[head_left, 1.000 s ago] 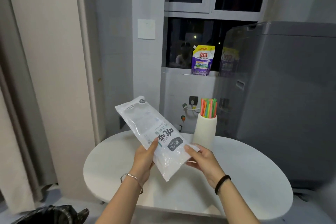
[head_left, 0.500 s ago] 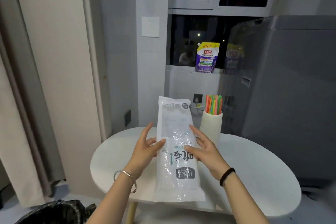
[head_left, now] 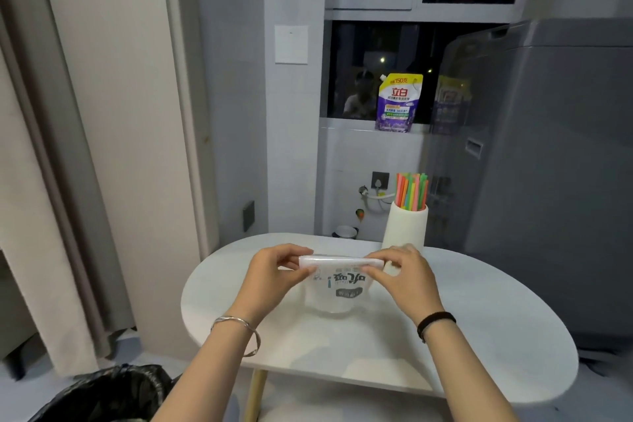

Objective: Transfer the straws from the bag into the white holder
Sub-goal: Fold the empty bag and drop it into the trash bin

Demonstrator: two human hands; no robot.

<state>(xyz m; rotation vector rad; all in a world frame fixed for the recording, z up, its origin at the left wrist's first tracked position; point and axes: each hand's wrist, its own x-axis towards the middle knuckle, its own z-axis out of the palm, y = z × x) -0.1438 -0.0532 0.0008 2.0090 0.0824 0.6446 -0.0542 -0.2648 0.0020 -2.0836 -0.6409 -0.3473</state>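
Note:
The clear plastic straw bag (head_left: 337,288) with dark print lies on the white oval table (head_left: 479,336), its far half folded over toward me. My left hand (head_left: 274,276) pinches the left end of the fold and my right hand (head_left: 402,272) pinches the right end. No straws are visible inside the bag. The white cylindrical holder (head_left: 406,228) stands upright just behind my right hand, filled with several coloured straws (head_left: 411,190) sticking out of its top.
A bin lined with a black bag (head_left: 113,394) sits on the floor at lower left. A grey appliance (head_left: 548,181) stands right of the table. A purple detergent pouch (head_left: 399,103) rests on the window sill. A curtain (head_left: 41,181) hangs at left.
The bag was tilted in the air, then stood upright between my open hands. Now it is folded in half down onto the table, both hands pinching the fold.

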